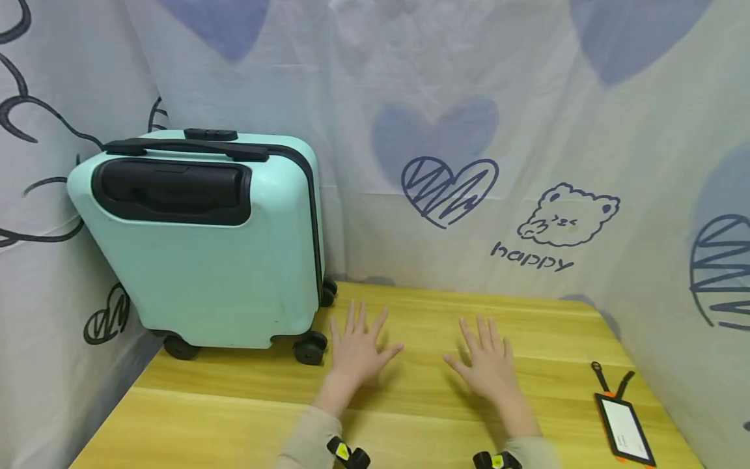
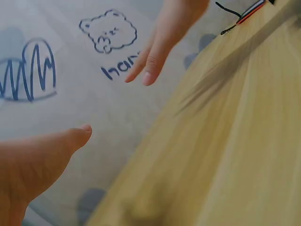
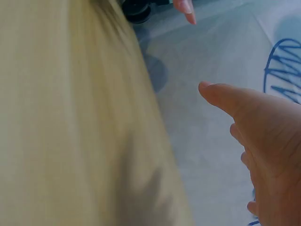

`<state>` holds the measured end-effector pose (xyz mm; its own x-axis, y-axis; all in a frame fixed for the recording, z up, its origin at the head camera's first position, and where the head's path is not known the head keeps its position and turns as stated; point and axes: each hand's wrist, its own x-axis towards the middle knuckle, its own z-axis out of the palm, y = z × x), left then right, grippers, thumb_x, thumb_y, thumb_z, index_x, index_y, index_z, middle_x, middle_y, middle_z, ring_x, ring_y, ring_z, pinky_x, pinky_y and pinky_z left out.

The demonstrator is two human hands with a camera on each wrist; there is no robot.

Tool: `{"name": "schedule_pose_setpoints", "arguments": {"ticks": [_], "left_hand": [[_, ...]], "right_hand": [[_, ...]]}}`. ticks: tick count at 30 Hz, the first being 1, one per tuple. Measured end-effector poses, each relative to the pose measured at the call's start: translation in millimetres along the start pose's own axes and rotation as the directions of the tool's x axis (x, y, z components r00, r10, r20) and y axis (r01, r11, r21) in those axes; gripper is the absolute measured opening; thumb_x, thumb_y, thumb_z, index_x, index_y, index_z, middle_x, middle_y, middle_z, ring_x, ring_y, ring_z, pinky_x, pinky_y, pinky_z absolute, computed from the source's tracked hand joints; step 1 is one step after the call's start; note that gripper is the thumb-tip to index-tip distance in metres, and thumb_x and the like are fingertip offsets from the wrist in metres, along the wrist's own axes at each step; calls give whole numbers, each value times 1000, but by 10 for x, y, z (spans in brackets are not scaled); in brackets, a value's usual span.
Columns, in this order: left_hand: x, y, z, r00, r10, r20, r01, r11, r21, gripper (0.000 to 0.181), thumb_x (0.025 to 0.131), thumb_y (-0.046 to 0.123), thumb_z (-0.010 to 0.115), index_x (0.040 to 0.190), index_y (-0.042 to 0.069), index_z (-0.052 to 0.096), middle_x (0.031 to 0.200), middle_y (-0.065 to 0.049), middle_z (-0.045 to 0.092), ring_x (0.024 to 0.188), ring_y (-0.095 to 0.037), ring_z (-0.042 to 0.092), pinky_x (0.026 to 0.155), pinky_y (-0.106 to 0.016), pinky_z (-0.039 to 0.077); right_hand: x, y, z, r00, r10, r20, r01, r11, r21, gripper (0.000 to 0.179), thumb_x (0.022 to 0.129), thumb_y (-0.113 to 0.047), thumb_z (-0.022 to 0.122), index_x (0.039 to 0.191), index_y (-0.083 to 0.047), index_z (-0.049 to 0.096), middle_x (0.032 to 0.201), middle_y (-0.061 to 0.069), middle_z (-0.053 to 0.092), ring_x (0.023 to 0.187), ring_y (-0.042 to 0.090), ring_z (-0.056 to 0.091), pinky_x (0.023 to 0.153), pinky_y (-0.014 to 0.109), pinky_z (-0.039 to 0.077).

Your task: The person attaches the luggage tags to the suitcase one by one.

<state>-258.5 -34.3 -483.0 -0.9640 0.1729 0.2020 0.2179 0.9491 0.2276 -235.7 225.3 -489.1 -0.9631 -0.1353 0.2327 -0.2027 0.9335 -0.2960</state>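
My left hand [image 1: 356, 352] hovers over the wooden table with its fingers spread, just right of the suitcase's front wheel. Level with it, my right hand [image 1: 487, 365] is held palm down, fingers spread, above the middle of the table. Neither hand holds anything, and both cast shadows on the wood. A mint-green suitcase [image 1: 205, 280] with a black top handle [image 1: 187, 148] and black wheels stands upright at the left. On the right lies a luggage tag [image 1: 625, 426] with a black frame, a white card, orange edges and a black strap [image 1: 600, 376] that is unfastened.
The wooden table [image 1: 234, 417] ends at a white cloth backdrop [image 1: 363, 228] printed with hearts and a bear, which closes off the back and both sides. The suitcase stands close to the left and back cloth. The tag lies near the right edge.
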Motion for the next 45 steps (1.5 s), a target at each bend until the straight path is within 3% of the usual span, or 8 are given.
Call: {"name": "schedule_pose_setpoints", "arguments": {"ticks": [8,13,18,23,30,38,42,45], "left_hand": [[44,-60,-566,991,131,15,-131,973,191,78,88,77,38,154,42,17,165,-8,7,154,-29,-2,118,-65,-4],[60,-94,-995,967,251,-50,-216,905,367,79,87,78,38,154,41,18,165,-8,8,154,-29,0,118,-65,1],[17,-159,-1383,897,426,-118,-306,792,529,78,87,77,41,153,37,29,164,-10,17,153,-29,10,118,-65,7],[-61,-285,-1786,830,549,-102,-360,665,654,76,87,74,46,152,35,33,163,-11,18,153,-29,12,119,-63,7],[-110,-551,-2279,754,638,-156,-347,589,730,78,87,70,53,152,32,32,162,-12,21,152,-28,16,120,-61,10],[-164,-883,-2723,677,687,-265,-301,587,752,79,84,66,57,151,29,37,158,-12,33,150,-28,24,118,-62,17],[-205,-1044,-2910,663,680,-314,-296,623,724,67,93,65,32,148,28,42,157,-13,35,149,-29,26,118,-62,16],[-250,-1150,-3027,673,659,-336,-295,656,695,74,97,67,8,147,27,43,157,-14,35,149,-30,24,119,-61,11]], "right_hand": [[204,-146,-416,998,-59,-32,55,993,-105,84,89,-64,53,155,-19,26,162,20,14,150,43,9,115,68,10],[352,-310,-790,996,-85,-4,83,986,-143,86,91,-63,52,157,-21,17,164,16,4,152,39,-1,117,66,3],[457,-448,-1091,993,-117,-11,112,972,-208,86,92,-62,51,158,-23,12,165,13,-1,152,37,-4,118,64,2],[538,-605,-1314,981,-189,-41,172,949,-264,85,91,-61,53,158,-23,17,165,13,3,153,37,0,119,62,2],[673,-891,-1576,958,-283,-51,255,918,-303,83,93,-64,49,158,-28,11,166,6,-5,154,30,-3,121,58,2],[870,-1366,-1703,920,-390,-35,357,872,-335,82,93,-66,45,158,-32,6,166,3,-5,154,26,-5,123,54,0],[955,-1557,-1742,907,-420,-31,382,852,-357,81,93,-67,42,157,-33,5,166,1,-6,154,23,-6,123,52,1],[1009,-1700,-1780,903,-429,-13,394,842,-369,82,93,-69,40,157,-35,2,165,-1,-9,154,21,-8,123,52,1]]}}
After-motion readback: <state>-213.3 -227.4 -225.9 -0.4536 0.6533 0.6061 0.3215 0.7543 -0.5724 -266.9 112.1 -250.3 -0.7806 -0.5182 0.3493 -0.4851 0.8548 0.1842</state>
